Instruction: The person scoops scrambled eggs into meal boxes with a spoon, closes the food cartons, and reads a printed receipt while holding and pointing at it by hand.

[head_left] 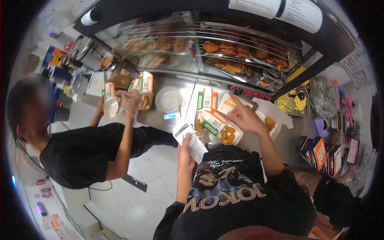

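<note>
My left hand is closed around a long printed paper receipt, held up near the counter's edge. My right hand hovers above the counter, index finger stretched out and the others partly bent, with nothing visible in it. Below and beside it stand open food boxes with green and orange print: one box has golden nugget-like pieces, and another box stands behind. A white open box lies just past my fingers. Right of my wrist, a larger open box has a fried piece in it.
At left, a co-worker in black has a gloved hand over similar boxes. A white round tub and small scale sit between us. Behind is a display case with fried chicken. Another person's dark sleeve appears at right.
</note>
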A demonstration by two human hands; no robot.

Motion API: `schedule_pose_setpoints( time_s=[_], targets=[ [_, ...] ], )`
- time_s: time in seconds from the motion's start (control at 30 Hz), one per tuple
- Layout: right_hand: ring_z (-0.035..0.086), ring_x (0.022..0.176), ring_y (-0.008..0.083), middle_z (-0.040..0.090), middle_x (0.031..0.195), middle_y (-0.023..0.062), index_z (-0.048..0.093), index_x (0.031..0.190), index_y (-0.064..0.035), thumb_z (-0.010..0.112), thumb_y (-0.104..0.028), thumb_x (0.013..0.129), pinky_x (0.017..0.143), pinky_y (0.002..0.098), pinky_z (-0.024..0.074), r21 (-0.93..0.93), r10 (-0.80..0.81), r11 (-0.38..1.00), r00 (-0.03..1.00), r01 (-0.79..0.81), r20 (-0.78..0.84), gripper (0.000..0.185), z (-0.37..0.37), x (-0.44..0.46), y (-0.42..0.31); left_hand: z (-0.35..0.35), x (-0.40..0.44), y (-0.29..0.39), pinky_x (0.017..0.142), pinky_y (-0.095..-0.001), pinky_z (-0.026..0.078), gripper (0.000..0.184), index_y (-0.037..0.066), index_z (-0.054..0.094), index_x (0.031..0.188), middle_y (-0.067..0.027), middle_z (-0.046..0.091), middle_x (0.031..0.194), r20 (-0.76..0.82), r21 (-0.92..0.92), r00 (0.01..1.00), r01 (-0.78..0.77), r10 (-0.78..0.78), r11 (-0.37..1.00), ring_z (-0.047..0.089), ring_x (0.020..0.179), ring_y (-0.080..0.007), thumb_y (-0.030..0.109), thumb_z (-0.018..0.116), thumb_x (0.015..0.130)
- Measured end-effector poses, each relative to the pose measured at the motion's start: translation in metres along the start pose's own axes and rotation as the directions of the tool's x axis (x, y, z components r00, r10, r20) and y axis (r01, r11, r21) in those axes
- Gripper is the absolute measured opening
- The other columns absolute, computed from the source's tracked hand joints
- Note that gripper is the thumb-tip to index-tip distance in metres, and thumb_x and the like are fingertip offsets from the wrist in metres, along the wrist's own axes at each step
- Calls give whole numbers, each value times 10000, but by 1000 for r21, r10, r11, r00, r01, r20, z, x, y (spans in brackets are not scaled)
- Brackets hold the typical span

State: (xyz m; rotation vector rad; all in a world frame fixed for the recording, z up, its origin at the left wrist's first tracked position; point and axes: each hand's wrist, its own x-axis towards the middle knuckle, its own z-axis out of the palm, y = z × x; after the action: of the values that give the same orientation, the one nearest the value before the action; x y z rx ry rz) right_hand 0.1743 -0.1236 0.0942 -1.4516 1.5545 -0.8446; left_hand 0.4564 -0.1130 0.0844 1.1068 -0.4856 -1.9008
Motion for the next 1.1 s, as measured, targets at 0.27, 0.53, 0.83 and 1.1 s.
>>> schedule_pose_setpoints(
  time_s=[0.27, 0.53, 0.83, 1.1],
  targets=[
    [671, 957, 332, 583, 1236, 202, 499, 1357, 14, 611, -194, 940, 825, 438, 540, -418, -386, 882, 841, 216, -380, 480, -37, 93, -38, -5, 1, -9, 705, -378, 601, 343, 32, 478, 1280, -157, 675, 1072, 72, -60, 996, 52, -48, 997, 691, 829, -248, 271, 471, 1034],
    [633, 972, 420, 624, 1100, 216, 569, 1173, 20, 640, -187, 917, 828, 459, 522, -545, -415, 832, 773, 108, -479, 337, -18, 183, -27, -3, 6, -8, 700, -357, 594, 363, 16, 504, 1290, -148, 682, 1076, 74, 11, 986, 148, -148, 989, 688, 823, -228, 267, 488, 1027],
    [662, 887, 363, 635, 1005, 156, 596, 1020, -32, 664, -130, 895, 720, 422, 523, -416, -382, 890, 804, 188, -455, 172, -32, 119, -7, -18, 2, 3, 719, -382, 587, 364, 6, 514, 1256, -146, 671, 1029, 80, 13, 989, 121, -122, 993, 684, 822, -248, 288, 464, 1031],
    [649, 893, 269, 491, 1255, 162, 613, 1098, -15, 623, -48, 908, 751, 352, 540, -377, -374, 904, 805, 203, -462, 194, -50, 58, 4, -25, 8, 7, 711, -372, 585, 417, 31, 463, 1359, -145, 666, 1058, 72, -11, 991, 116, -115, 993, 680, 817, -238, 288, 474, 1031]
  ],
)
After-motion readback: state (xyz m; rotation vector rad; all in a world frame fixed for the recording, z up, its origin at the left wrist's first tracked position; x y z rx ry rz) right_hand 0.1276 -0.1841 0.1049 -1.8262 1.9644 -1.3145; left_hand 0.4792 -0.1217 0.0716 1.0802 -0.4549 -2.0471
